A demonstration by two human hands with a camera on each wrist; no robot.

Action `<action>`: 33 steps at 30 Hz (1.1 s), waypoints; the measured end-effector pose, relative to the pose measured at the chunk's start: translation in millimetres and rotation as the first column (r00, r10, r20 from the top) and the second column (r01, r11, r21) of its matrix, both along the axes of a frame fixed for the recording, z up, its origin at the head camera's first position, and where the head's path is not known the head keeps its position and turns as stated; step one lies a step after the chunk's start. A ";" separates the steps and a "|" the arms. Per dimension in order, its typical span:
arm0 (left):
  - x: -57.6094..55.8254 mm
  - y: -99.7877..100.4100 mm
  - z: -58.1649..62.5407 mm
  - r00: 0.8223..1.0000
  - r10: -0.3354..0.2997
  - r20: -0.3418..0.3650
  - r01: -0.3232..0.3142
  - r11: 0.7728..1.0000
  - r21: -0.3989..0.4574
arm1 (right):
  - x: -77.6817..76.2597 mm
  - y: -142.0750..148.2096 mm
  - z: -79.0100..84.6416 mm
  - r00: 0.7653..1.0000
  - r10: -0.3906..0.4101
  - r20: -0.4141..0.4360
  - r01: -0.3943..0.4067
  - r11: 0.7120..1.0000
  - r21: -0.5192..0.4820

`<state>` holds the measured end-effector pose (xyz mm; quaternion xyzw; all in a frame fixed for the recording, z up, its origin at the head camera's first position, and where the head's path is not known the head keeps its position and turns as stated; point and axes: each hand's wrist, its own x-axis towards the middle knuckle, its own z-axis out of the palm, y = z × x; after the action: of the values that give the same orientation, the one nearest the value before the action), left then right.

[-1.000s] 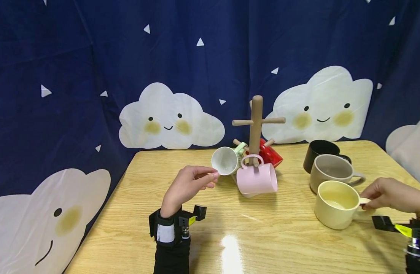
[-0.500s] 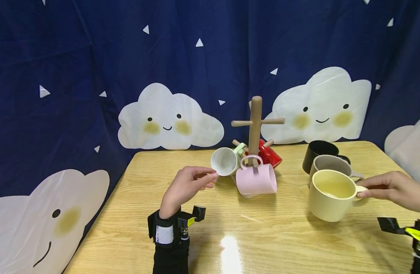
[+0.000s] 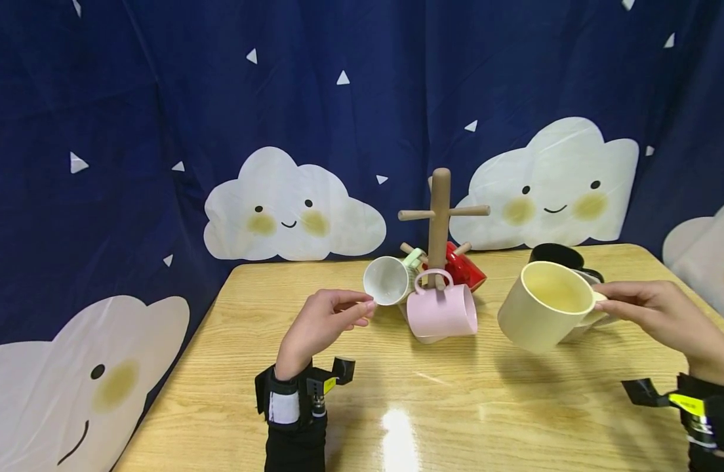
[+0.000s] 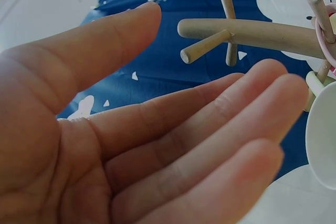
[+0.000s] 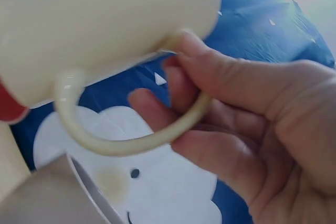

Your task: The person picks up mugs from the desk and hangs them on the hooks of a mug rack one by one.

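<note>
My right hand (image 3: 663, 314) pinches the handle (image 5: 126, 145) of a pale yellow mug (image 3: 536, 314), which hangs tilted above the table with its shadow below. In the right wrist view, thumb and fingers grip the handle near its upper end. My left hand (image 3: 326, 328) holds nothing; its fingers (image 4: 210, 145) are relaxed, close by the white mug with the green handle (image 3: 387, 280). That mug and a pink mug (image 3: 441, 311) hang on a wooden mug tree (image 3: 440, 226). Behind its post is a red mug (image 3: 465, 265), partly hidden.
A black mug (image 3: 555, 254) and a grey mug (image 5: 58, 195) stand at the right of the table (image 3: 456, 406), both partly hidden behind the yellow mug in the head view. The tree's upper pegs (image 3: 471, 210) bear no mugs. A blue cloud-patterned curtain (image 3: 315, 118) hangs behind.
My right hand has lifted the yellow mug off the table and carried it left and up, tilting it. The left hand stays in place.
</note>
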<state>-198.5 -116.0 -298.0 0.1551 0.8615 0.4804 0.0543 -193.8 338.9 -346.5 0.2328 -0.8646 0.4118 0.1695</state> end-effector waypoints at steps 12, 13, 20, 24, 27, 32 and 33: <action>-1.2 0.4 -0.2 1.000 -0.004 0.000 0.004 1.000 0.011 | -4.2 -29.1 3.3 0.999 0.031 -0.009 -0.032 0.994 -0.108; -1.4 0.7 0.0 1.000 -0.004 -0.001 0.004 1.000 0.012 | -3.4 -32.6 4.8 0.999 0.030 -0.015 -0.031 0.993 -0.116; -1.9 2.0 0.4 1.000 -0.009 0.002 0.009 1.000 0.013 | 2.9 -63.7 17.3 0.997 -0.042 -0.067 0.033 0.991 -0.129; -1.9 2.4 -1.0 1.000 -0.009 0.013 0.009 1.000 0.013 | 5.1 -78.5 21.2 0.995 -0.053 -0.086 0.043 0.992 -0.122; -2.1 2.0 -1.9 1.000 -0.009 0.019 0.009 1.000 0.009 | 5.4 -88.3 24.5 0.995 -0.054 -0.078 0.046 0.994 -0.099; -3.3 1.3 -3.2 1.000 -0.019 0.018 0.018 1.000 0.006 | 2.7 -106.5 31.0 0.997 -0.055 -0.057 0.050 0.995 -0.090; -3.5 1.2 -3.3 1.000 -0.020 0.017 0.020 1.000 0.006 | 2.1 -110.3 32.8 0.997 -0.051 -0.055 0.046 0.995 -0.088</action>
<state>-202.0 -114.8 -301.3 0.1600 0.8580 0.4837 0.0659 -191.7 228.7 -313.7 0.2156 -0.8462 0.4379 0.2140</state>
